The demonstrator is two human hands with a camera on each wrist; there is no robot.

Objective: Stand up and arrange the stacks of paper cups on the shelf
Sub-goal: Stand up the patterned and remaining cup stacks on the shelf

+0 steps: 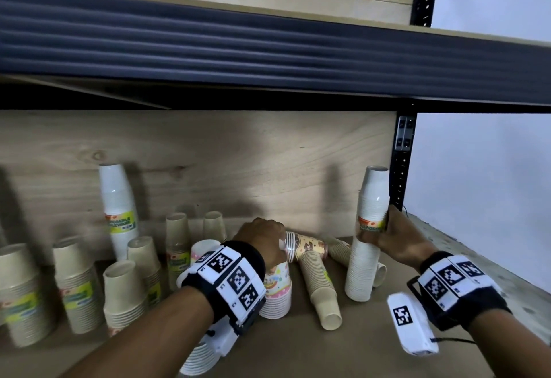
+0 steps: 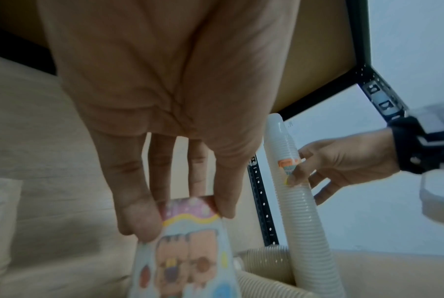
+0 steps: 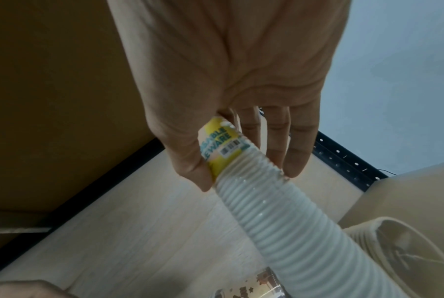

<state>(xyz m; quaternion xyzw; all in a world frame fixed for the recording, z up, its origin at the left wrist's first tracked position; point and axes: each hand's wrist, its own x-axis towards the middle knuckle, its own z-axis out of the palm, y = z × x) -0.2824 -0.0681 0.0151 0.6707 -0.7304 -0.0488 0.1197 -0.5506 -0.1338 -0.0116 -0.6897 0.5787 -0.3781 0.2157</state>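
A tall white cup stack [image 1: 368, 237] stands upright near the shelf's right end. My right hand [image 1: 384, 228] grips it at its yellow label [image 3: 223, 149], thumb on one side and fingers on the other [image 3: 249, 173]. My left hand [image 1: 268, 237] pinches the top of a colourful printed cup stack [image 1: 275, 288] between thumb and fingers [image 2: 182, 213]; that stack stands under my wrist. Between my hands, a kraft stack [image 1: 320, 285] and a printed stack [image 1: 304, 246] lie on their sides. Another kraft stack [image 1: 340, 251] lies behind the white one.
On the left of the shelf board [image 1: 357, 354] stand a tall white stack [image 1: 119, 210] and several kraft stacks [image 1: 79, 285]. The wooden back panel [image 1: 238, 154] is close behind. A dark shelf beam [image 1: 268, 49] runs overhead, and a black upright post [image 1: 401, 175] marks the right end.
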